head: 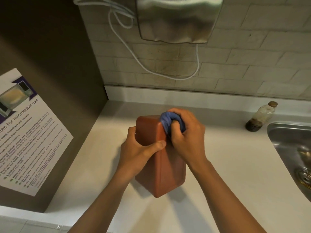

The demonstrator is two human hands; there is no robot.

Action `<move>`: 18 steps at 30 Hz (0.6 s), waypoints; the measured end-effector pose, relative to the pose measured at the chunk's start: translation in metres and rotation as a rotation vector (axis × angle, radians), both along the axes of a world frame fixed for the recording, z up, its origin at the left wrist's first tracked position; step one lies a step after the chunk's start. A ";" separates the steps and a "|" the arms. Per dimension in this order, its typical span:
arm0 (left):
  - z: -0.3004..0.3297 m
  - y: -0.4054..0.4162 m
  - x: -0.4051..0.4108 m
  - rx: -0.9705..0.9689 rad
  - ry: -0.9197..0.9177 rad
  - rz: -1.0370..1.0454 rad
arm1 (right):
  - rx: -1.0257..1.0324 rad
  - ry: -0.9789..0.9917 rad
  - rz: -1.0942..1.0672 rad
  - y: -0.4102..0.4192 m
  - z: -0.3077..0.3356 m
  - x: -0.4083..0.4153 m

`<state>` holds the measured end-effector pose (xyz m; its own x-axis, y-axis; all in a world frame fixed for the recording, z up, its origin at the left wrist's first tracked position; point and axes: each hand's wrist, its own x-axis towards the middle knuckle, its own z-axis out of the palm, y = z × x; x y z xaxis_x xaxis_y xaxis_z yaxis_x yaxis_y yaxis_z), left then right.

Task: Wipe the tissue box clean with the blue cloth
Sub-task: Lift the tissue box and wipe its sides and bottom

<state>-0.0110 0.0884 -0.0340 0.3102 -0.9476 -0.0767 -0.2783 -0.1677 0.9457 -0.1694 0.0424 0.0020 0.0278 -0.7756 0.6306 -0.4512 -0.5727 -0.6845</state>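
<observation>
Tissue box (170, 167), reddish brown, stands on end near the middle of the white tabletop (235, 165). The left hand (143, 148) grips its upper left side, thumb curled across the front corner edge. The right hand (186, 137) is balled around the blue cloth (167, 121), pressing it against the box's upper right face. A notice (25, 132) on the left wall reads "for microwave use". A small bottle (260, 116) stands by the sink (294, 148).

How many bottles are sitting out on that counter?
1. A single small bottle with a cork-like stopper and dark residue at its bottom stands upright near the back wall, just left of the sink. Others could sit beyond the frame's right edge.
</observation>
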 end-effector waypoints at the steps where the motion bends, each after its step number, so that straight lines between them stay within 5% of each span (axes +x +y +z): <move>1: 0.002 -0.001 -0.002 -0.011 -0.034 -0.007 | -0.036 0.023 0.051 0.006 0.005 0.007; 6: 0.008 -0.006 -0.004 -0.067 -0.149 -0.026 | -0.295 0.207 0.217 0.021 0.005 0.021; 18: 0.003 0.001 0.004 -0.093 -0.218 -0.026 | 0.080 -0.127 0.053 -0.004 -0.006 -0.003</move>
<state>-0.0065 0.0895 -0.0312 0.2848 -0.9554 0.0779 -0.4810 -0.0721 0.8737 -0.1727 0.0388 -0.0035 -0.0061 -0.8233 0.5675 -0.3292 -0.5343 -0.7786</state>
